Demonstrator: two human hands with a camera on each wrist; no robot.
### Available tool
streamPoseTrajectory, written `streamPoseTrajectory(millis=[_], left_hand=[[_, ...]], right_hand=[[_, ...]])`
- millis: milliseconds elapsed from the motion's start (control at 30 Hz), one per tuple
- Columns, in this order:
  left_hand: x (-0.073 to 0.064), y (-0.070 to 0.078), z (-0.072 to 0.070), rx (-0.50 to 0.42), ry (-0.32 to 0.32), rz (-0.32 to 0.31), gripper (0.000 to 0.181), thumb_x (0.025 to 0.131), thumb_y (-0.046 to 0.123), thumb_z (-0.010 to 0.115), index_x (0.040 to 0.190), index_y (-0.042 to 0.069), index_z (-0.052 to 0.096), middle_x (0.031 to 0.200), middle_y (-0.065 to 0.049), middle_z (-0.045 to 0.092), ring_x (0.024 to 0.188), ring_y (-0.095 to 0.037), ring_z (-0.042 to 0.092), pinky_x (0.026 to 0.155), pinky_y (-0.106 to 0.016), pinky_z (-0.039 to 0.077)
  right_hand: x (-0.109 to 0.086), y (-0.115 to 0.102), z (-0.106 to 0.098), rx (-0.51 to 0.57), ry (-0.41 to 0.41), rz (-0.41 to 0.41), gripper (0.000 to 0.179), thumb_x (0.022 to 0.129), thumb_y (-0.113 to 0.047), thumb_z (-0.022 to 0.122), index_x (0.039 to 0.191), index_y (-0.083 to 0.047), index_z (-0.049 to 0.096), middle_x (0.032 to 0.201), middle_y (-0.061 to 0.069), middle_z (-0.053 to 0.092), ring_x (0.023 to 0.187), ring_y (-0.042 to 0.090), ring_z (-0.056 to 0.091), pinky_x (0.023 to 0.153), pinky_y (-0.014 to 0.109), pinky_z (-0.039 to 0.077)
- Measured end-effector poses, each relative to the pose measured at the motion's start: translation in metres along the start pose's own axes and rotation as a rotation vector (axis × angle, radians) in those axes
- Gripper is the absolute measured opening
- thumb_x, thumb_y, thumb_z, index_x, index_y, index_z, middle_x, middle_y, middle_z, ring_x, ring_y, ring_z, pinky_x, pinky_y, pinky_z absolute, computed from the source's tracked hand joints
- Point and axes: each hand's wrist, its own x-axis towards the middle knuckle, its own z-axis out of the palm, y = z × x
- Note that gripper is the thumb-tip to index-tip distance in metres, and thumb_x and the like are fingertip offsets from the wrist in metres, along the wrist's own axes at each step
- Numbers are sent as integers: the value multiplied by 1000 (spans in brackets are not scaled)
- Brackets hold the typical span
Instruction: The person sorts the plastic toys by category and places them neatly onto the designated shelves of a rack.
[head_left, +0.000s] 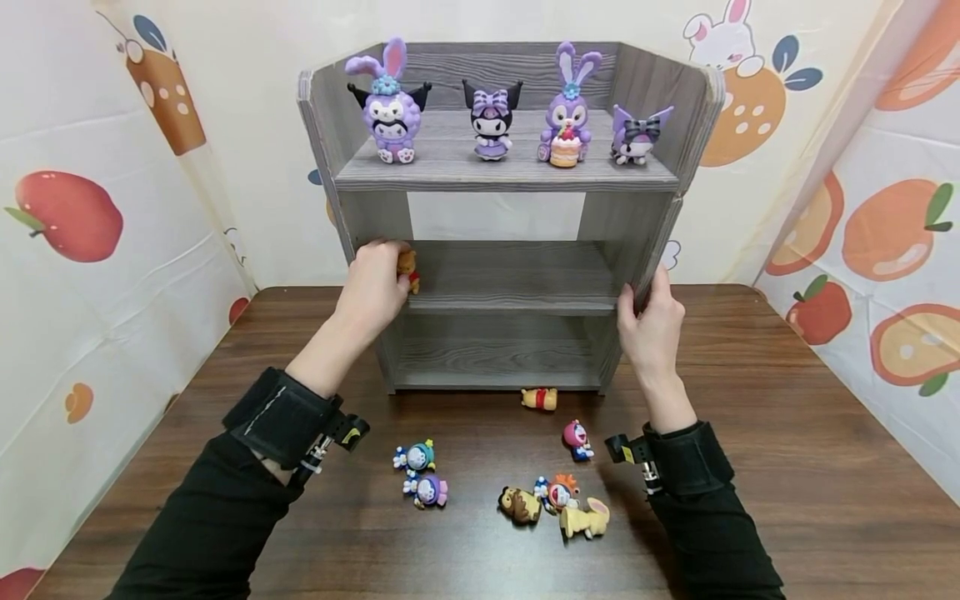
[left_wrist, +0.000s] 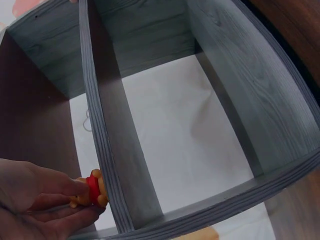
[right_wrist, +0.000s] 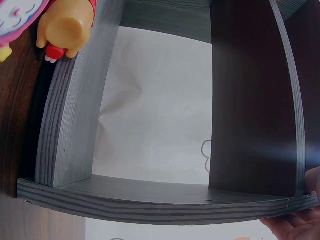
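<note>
My left hand (head_left: 373, 285) pinches a small yellow-orange bear figurine (head_left: 407, 265) in a red shirt at the left end of the middle tier of a grey wooden shelf unit (head_left: 510, 275). In the left wrist view the bear figurine (left_wrist: 94, 190) is between thumb and fingers, beside the shelf board's front edge; whether it touches the board I cannot tell. The right hand (head_left: 651, 327) holds the unit's right side panel. In the right wrist view only some fingers (right_wrist: 290, 227) of that hand show, at the panel's edge.
Several purple figurines, among them a bunny with a cake (head_left: 566, 129), stand on the top tier. On the brown table (head_left: 337, 517) lie another bear figurine (head_left: 539, 399), a pink-hooded figurine (head_left: 577, 440), a hedgehog-like figurine (head_left: 519, 505), a pale-yellow long-eared figurine (head_left: 585, 519) and several others.
</note>
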Motion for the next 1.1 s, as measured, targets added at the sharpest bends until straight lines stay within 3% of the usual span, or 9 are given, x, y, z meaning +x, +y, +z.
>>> streamPoseTrajectory(millis=[400,600,733,900,1000,1100], left_hand=[[-1,0,0,31,0,-1,33,77,-8,50,110,-12,53,105,-27,51,93,-38,51,77,-47,43],[-9,7,-6,48,63,9,34,78,-5,53,112,-11,51,110,-25,48,94,-36,50,77,-46,42],[-21,15,-8,21,178,95,31,79,-1,57,109,-9,53,106,-22,50,91,-33,52,73,-44,44],[-42,25,-3,23,328,284,24,78,-1,59,102,-7,57,100,-18,55,86,-29,55,66,-40,48],[-56,32,4,34,320,350,23,78,1,60,100,-5,58,98,-15,57,86,-27,55,66,-37,48],[-70,39,14,16,221,358,24,78,5,62,102,-2,59,96,-11,58,86,-24,56,68,-34,48]], right_hand=[[0,0,0,6,0,15,30,81,1,50,110,6,51,62,13,54,45,11,39,43,15,29],[0,0,0,9,-2,17,31,81,1,50,112,7,51,64,14,55,46,10,39,43,15,29],[0,0,0,10,-3,17,31,81,1,50,111,6,51,63,14,54,46,10,39,43,15,29],[1,1,1,10,-3,13,31,81,1,50,112,7,51,63,14,55,45,11,40,43,15,29],[1,1,1,6,-1,11,32,81,1,50,112,7,51,64,15,55,45,10,39,43,15,29],[0,1,1,5,-3,13,32,81,1,50,113,7,51,63,15,55,45,10,39,42,16,29]])
